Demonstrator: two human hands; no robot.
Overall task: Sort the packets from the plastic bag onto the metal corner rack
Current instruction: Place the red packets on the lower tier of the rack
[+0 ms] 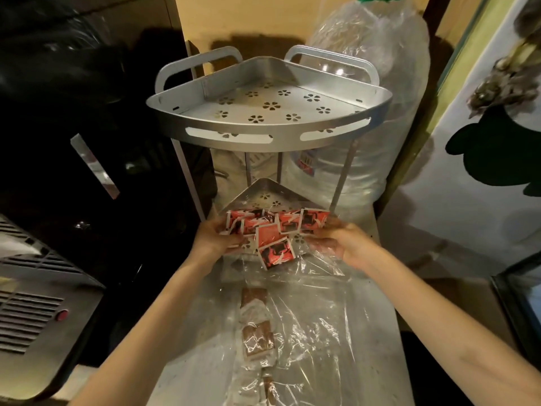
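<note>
Packets (273,234), red and black, are held in a loose cluster over the front edge of the rack's lower shelf (265,190), between the two hands. The left hand (212,237) is seen at the cluster's left end, fingers curled round the outermost packets there, thumb on top. The right hand (341,240) is set at the right end; its fingers are curled on the clear bag (307,303) and reach the rightmost packet, though how firmly that packet itself is pinched cannot be told through the film. One packet (276,254) is seen hanging lower than the rest, tilted, at the middle of the cluster and just below the fingers of both hands. The bag is spread over the pale table (383,332), trailing back toward the camera, and brown packets (257,336) are seen lying inside it in a row, well apart from the hands. The rack (269,136) is stood at the table's far end; its upper shelf (263,104), pierced with flower-shaped holes, carries nothing. A large wrapped water bottle (377,118) is stood just behind the rack to the right.
</note>
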